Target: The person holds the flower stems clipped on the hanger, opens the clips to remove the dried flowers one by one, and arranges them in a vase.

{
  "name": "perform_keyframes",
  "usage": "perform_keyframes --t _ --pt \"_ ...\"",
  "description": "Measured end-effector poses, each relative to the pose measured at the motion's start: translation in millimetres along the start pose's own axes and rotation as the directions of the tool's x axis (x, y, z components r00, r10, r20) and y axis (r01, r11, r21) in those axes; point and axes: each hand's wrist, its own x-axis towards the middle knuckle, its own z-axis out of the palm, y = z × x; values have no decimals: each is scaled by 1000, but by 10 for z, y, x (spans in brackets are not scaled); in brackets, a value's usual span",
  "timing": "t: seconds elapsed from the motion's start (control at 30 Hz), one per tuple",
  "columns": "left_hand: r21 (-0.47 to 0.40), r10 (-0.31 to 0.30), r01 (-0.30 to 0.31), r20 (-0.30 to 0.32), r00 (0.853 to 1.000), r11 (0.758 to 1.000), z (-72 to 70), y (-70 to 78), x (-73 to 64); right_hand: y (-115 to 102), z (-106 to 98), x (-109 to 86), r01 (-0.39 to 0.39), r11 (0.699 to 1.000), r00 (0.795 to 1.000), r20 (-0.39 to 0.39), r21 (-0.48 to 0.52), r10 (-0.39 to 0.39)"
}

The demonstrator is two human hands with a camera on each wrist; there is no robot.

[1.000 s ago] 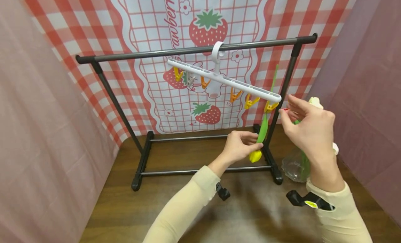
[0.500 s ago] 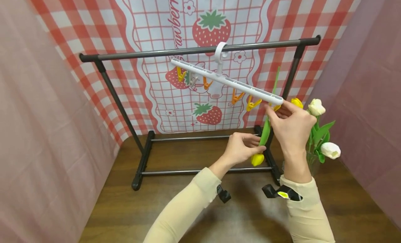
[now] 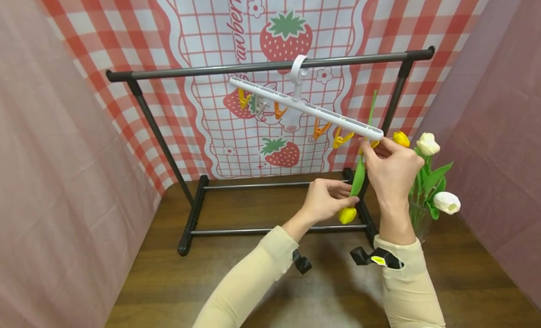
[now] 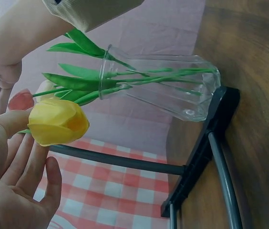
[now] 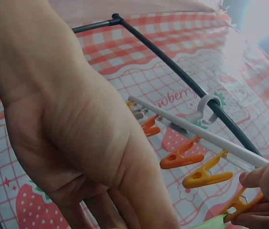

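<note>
My left hand point(image 3: 320, 199) pinches an upside-down artificial tulip point(image 3: 348, 215) just above its yellow bloom. Its green leaf and stem run upward past the right end of a white clip hanger point(image 3: 331, 115). At that end my right hand point(image 3: 394, 172) pinches the yellow-orange end clip point(image 5: 239, 205) between thumb and fingers. In the right wrist view the tulip's green part lies against the clip's lower tip. The left wrist view shows the yellow bloom point(image 4: 58, 121) close up, beside the left thumb and fingers. The hanger tilts down to the right on its hook.
A dark metal rack point(image 3: 190, 72) carries the hanger on its top bar. Several other clips point(image 3: 341, 139) hang from it, orange, yellow and grey. Behind the right hand a clear glass vase point(image 4: 163, 86) holds white, yellow and red tulips. A strawberry-print cloth point(image 3: 283, 41) covers the back.
My right hand has come left from beside the hanger and taken hold of the end clip. My left hand has stayed on the tulip. The vase flowers show more fully.
</note>
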Motion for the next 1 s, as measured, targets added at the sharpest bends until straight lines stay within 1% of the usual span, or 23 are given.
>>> perform_keyframes --t 0.17,0.27,0.37,0.5,0.63,0.8,1.0 --pt "25 1 -1 -17 1000 1000 -18 -11 0 -2 4 16 42 999 999 6 -10 -42" --pt "47 -6 7 -24 1000 999 -32 -28 -1 -1 4 24 78 997 997 9 -8 -78" --pt "68 -13 15 -31 999 998 -47 -52 -5 0 5 33 96 995 995 12 -5 -96" --pt "95 -5 9 -41 999 995 -79 -99 -18 2 5 44 94 996 996 11 -4 -94" --pt "137 -1 7 -41 999 991 -139 -180 -62 -2 4 62 91 996 996 8 -10 -91" --pt "201 2 3 -27 1000 980 -236 -311 -134 -1 -1 77 87 996 996 5 -14 -87" --pt "282 11 0 -39 999 959 -384 -414 -196 18 -5 91 91 996 996 11 -19 -91"
